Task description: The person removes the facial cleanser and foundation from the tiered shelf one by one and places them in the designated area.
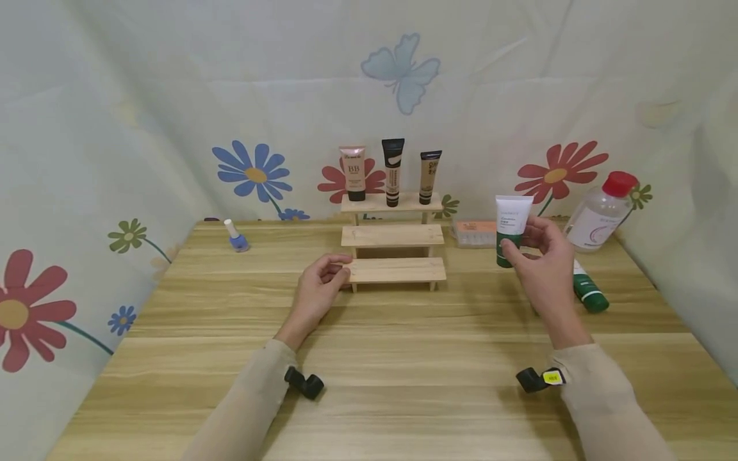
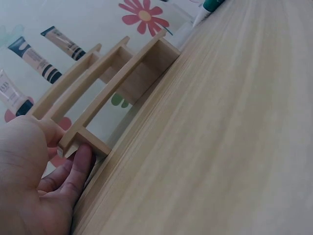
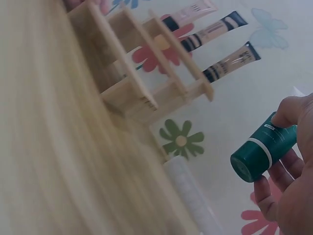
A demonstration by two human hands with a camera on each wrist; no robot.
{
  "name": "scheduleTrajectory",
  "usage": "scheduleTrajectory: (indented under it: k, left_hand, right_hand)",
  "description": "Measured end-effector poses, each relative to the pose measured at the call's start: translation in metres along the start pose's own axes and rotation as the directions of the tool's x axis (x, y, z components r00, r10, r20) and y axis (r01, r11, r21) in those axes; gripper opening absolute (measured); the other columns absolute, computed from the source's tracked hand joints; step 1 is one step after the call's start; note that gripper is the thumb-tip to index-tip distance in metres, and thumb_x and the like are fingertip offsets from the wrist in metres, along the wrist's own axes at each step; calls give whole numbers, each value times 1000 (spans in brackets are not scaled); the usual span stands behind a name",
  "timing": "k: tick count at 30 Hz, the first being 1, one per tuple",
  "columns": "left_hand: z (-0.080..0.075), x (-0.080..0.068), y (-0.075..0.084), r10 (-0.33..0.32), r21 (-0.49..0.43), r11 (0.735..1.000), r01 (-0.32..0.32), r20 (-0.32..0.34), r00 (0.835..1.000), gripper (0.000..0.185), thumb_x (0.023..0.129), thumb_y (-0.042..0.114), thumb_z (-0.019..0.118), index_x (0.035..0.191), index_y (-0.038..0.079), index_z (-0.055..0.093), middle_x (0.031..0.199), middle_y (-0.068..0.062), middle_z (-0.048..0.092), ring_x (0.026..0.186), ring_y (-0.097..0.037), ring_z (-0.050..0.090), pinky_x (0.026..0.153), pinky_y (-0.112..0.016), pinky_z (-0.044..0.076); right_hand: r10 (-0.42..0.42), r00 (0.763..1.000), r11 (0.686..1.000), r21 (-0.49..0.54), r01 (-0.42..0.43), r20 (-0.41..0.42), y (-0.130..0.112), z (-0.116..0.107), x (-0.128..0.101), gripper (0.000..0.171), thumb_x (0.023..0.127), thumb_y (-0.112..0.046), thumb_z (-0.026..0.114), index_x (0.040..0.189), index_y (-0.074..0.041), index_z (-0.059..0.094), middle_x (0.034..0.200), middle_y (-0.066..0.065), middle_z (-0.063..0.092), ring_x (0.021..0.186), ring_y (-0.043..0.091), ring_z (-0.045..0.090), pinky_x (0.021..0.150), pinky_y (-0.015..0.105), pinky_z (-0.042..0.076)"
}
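My right hand (image 1: 546,264) grips a white and green squeeze tube (image 1: 511,221) upright, its green cap end down, above the table right of a three-step wooden display rack (image 1: 394,270). In the right wrist view the green end (image 3: 259,152) sits between thumb and fingers. My left hand (image 1: 319,285) pinches the left end of the rack's lowest step; in the left wrist view its fingertips (image 2: 83,154) reach under the board. On the top step stand a pink BB cream tube (image 1: 353,173), a black-topped beige tube (image 1: 393,179) and a smaller tan tube (image 1: 429,181).
Behind my right hand, another green and white tube (image 1: 589,291) lies on the table. Further back stand a clear bottle with a red cap (image 1: 599,214) and a low clear box (image 1: 474,234). A blue nail polish bottle (image 1: 238,240) is at the left; a flowered cloth (image 1: 323,96) hangs behind.
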State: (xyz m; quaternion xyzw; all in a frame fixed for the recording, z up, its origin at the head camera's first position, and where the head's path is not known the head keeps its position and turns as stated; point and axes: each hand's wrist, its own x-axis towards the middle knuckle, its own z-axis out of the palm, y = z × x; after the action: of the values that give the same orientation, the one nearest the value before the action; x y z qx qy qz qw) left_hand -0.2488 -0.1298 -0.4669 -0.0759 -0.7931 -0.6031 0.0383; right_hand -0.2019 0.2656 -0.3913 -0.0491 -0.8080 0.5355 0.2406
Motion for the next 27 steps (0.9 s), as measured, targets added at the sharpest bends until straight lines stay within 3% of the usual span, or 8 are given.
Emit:
scheduleTrajectory:
  k: [7, 14, 27]
  left_hand:
    - [1, 0, -2, -8, -1, 1000, 8, 4, 1000, 24, 111, 18, 71, 134, 13, 77, 116, -13, 76, 103, -23, 73, 88, -28, 63]
    - [0, 0, -5, -13, -22, 1000, 13, -2, 1000, 24, 111, 18, 71, 133, 12, 77, 115, -15, 76, 103, -24, 73, 88, -28, 65]
    - [0, 1, -3, -5, 6, 1000, 5, -2, 1000, 23, 111, 21, 72, 132, 16, 78, 117, -12, 76, 105, -23, 73, 87, -25, 61]
  right_hand:
    - [16, 994, 1000, -25, -14, 109, 25, 7, -14, 53, 104, -18, 80, 151, -3, 59, 137, 17, 68, 112, 14, 62, 84, 10, 52]
    - [10, 983, 998, -56, 0, 183, 42, 17, -26, 52, 103, -18, 82, 147, 0, 60, 134, 20, 70, 114, 21, 63, 87, 9, 52]
    - [35, 979, 992, -124, -10, 202, 48, 17, -28, 55, 106, -27, 79, 152, 0, 63, 126, 23, 72, 111, 26, 67, 86, 6, 49]
